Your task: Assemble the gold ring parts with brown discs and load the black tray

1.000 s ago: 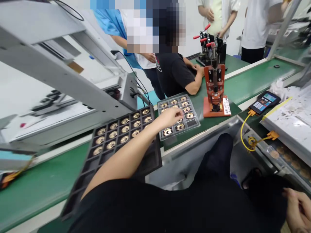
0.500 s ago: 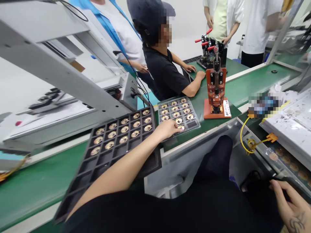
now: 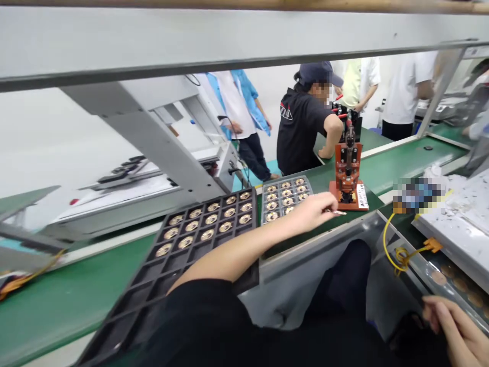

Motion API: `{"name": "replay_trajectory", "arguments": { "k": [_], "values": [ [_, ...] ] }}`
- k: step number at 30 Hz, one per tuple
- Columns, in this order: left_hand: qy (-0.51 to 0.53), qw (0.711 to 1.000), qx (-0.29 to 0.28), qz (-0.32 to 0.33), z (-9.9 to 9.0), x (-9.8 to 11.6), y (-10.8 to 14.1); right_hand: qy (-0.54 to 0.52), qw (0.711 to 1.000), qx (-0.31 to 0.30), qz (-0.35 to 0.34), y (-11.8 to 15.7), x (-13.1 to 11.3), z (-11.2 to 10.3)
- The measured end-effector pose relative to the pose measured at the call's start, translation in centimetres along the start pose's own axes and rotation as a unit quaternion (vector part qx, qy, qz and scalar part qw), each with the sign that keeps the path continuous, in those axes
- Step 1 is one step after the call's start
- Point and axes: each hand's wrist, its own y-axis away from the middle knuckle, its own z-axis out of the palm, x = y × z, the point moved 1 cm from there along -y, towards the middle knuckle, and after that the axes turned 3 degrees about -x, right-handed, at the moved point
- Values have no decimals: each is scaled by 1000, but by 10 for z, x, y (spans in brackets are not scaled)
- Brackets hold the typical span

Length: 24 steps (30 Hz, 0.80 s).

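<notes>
My left hand (image 3: 319, 211) is closed in a pinch on a thin round metal part (image 3: 339, 212), seen nearly edge-on. It is in front of the orange toggle-clamp fixture (image 3: 347, 173) and just right of a clear plastic tray (image 3: 266, 191), whose pockets hold several gold ring-shaped parts (image 3: 271, 203); my hand and forearm cover part of that tray. To the left lies a large black compartment tray (image 3: 164, 278) with more gold ring-shaped parts in its far rows. Low at the right edge, my right hand (image 3: 456, 326) has its fingers curled together; what they hold, if anything, is hidden.
The trays and fixture rest on a green bench (image 3: 95, 285). A grey beam (image 3: 229, 35) crosses overhead. A person in a dark cap (image 3: 301, 127) sits beyond the fixture, with others behind. At right are a white surface (image 3: 458, 214) and a yellow cable (image 3: 385, 244).
My left hand has lifted a round metal part from the clear tray and moved right, towards the fixture. My right hand's fingers have curled more. The view has tilted up, bringing in the beam.
</notes>
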Motion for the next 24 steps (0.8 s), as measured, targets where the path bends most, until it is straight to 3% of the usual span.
{"name": "replay_trajectory", "arguments": {
  "k": [3, 4, 7, 9, 15, 24],
  "values": [
    [58, 976, 5, 210, 33, 46, -40, -36, 998, -53, -21, -22, -44, 5],
    [61, 963, 7, 263, 44, 59, -51, -55, 997, -42, -36, -29, -60, 5],
    [51, 922, 26, 384, 70, 90, -76, -134, 984, -25, -114, -47, -98, -2],
    [62, 899, 28, 432, 81, 102, -91, -127, 983, -34, -130, -53, -112, -11],
    [71, 869, 46, 487, 105, 126, -118, -82, 990, 24, -116, -45, -109, -36],
    [96, 876, 38, 470, 133, 151, -126, -60, 986, 111, -105, -37, -94, -50]
  ]
}}
